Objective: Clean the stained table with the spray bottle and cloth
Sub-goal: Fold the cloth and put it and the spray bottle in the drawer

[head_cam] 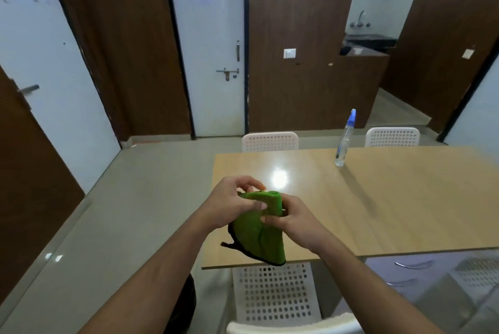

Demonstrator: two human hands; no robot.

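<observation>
A green cloth [263, 236] with a dark edge hangs folded between both hands above the near left part of the light wooden table [391, 198]. My left hand [232, 202] pinches its upper left side. My right hand [293, 219] grips its right side with thumb and fingers. A clear spray bottle [345, 139] with a blue top stands upright near the table's far edge, well beyond both hands. No stain shows plainly on the tabletop, only a bright light glare near the middle.
White perforated chairs stand at the far side [270, 141] [393, 136] and one [275, 296] is tucked under the near edge. A drawer unit [413, 271] sits under the table at right. White doors and brown panels line the back wall.
</observation>
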